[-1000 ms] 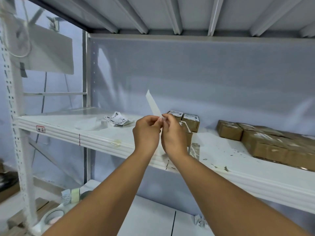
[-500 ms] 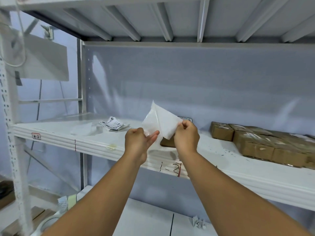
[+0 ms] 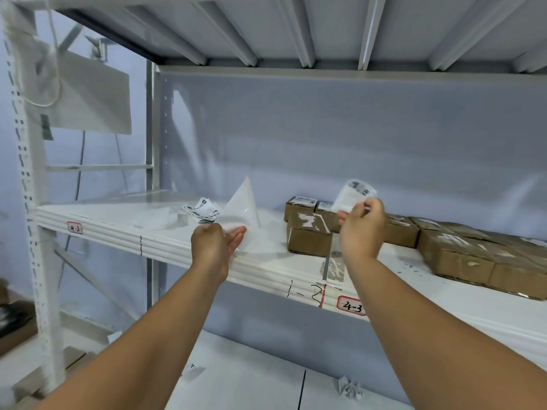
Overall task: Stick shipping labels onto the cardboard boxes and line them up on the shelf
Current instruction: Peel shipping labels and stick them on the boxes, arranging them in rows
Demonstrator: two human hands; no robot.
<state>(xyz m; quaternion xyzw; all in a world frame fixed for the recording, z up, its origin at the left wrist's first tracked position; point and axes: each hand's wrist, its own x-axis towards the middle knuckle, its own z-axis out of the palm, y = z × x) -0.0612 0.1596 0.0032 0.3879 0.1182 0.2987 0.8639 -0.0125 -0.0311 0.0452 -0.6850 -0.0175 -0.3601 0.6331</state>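
Though together before, hands apart: backing (image 3: 241, 210) in left hand (image 3: 213, 242), label (image 3: 352, 195) in right hand (image 3: 362, 229)

The label (image 3: 353, 195), white with black print, curls above the boxes, pinched by the right hand (image 3: 362, 226). A translucent backing (image 3: 242, 208) stands up from the left hand (image 3: 216, 244), which pinches it over the shelf's (image 3: 177, 241) front edge. Three small brown boxes (image 3: 307, 236) cluster mid-shelf, the back two labelled on top, and a longer row (image 3: 473, 253) lines the right end.
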